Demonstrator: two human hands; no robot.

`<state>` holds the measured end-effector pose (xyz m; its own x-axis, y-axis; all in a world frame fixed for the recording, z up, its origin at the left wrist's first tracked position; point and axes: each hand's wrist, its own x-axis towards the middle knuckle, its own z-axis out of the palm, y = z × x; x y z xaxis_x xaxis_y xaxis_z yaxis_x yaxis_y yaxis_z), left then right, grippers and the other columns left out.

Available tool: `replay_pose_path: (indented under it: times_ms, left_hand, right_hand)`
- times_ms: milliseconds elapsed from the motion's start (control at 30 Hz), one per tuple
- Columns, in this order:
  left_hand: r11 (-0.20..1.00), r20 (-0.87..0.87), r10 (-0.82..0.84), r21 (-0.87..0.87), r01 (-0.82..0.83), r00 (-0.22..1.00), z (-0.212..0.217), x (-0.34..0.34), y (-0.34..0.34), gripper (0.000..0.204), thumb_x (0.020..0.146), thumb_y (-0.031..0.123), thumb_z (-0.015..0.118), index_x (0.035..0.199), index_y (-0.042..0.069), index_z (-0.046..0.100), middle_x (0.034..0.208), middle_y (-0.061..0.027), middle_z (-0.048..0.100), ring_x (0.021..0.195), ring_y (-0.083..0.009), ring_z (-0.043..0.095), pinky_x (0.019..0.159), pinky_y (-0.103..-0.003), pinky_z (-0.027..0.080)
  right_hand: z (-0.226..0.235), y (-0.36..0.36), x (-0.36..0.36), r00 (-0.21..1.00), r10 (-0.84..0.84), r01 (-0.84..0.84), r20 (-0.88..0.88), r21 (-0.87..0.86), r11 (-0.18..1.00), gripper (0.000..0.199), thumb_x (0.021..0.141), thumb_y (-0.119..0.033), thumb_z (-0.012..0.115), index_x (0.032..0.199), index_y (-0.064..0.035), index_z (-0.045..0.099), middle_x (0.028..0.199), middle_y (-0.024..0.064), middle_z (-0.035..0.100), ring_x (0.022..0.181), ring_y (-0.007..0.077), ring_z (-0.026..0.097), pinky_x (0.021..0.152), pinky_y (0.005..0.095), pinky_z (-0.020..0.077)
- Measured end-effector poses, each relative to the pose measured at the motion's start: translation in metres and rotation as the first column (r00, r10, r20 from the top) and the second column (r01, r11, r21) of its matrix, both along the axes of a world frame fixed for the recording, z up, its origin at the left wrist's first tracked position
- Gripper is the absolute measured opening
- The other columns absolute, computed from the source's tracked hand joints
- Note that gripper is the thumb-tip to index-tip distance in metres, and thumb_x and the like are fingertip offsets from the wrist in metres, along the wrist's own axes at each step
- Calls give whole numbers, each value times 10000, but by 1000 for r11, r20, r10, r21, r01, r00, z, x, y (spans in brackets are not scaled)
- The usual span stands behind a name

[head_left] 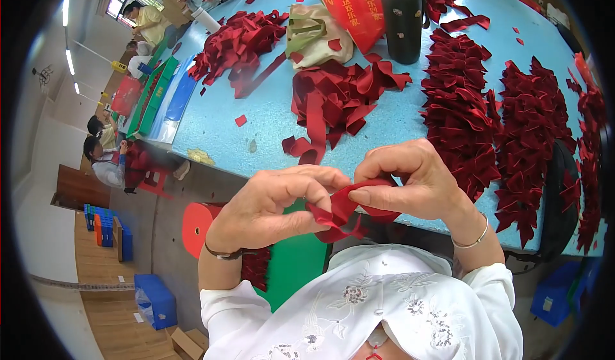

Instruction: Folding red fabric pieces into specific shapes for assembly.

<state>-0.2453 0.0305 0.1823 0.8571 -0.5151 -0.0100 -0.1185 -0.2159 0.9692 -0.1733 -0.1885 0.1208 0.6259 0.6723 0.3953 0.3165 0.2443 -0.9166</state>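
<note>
A short strip of red ribbon (pixel 343 209) is held in the air just off the near edge of the bench (pixel 269 113), above the person's lap, so both hands can fold it freely without the surface getting in the way. The left hand (pixel 269 203) is closed on the ribbon's left end, thumb and forefinger pinching it; the right hand (pixel 410 180) is also closed on it, fingertips pressing a loop over the top, which seems to keep the fold from springing open.

On the bench, a loose heap of cut ribbon pieces (pixel 339 100) lies straight ahead, within easy reach. Along the right side, folded red bows (pixel 493 123) sit in tidy overlapping rows, probably stacked so as they are finished. Another loose heap (pixel 237 42) lies toward the far left corner.

At the far edge stands a red bag (pixel 349 4) with yellow print, upright and open, with a crumpled beige bag (pixel 317 36) leaning against its left side. A dark flask (pixel 403 20) stands just right of the red bag. Flat green and blue sheets (pixel 160 94) rest along the left edge
</note>
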Motion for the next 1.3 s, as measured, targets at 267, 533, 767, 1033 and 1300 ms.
replay_pose_path:
  times_ms: [267,533,767,1033,1300]
  left_hand:
    - [946,-307,201,-185,-265,930,-14,1,-11,92,833,1,671,890,-40,611,1028,-104,637,989,-140,572,844,-260,451]
    - [952,-155,305,49,-301,940,-15,2,-21,136,854,21,669,950,-54,609,877,-38,653,763,-43,585,638,-164,455]
    - [929,-165,356,-48,-368,920,-21,4,-30,157,849,-5,660,977,-66,594,870,-56,659,777,-63,608,658,-184,489]
    - [871,-337,363,-210,-445,869,-32,5,-32,239,835,1,676,1054,-58,602,878,-65,664,801,-84,621,714,-194,493]
    - [821,-355,343,-336,-461,870,-58,1,-34,165,813,24,710,969,-22,680,817,-39,668,721,-81,590,664,-216,472]
  right_hand:
    - [4,-6,0,999,-31,29,-33,-56,998,112,767,-96,751,792,-2,697,623,16,624,540,45,499,483,201,375]
    - [-1,-10,5,972,16,-39,-233,-97,994,135,801,-114,735,819,12,692,638,-5,619,566,37,499,495,189,385]
    - [-5,-8,1,965,-4,-16,-262,-75,997,138,802,-98,738,826,26,683,633,-12,599,570,36,493,487,186,374]
    - [-18,-9,-3,921,-7,3,-390,-11,1000,132,807,-74,734,826,42,674,606,-9,561,507,36,458,433,195,327]
    - [-30,-5,-9,863,-33,69,-505,52,996,147,822,-84,723,851,51,670,591,-11,549,487,38,446,424,194,320]
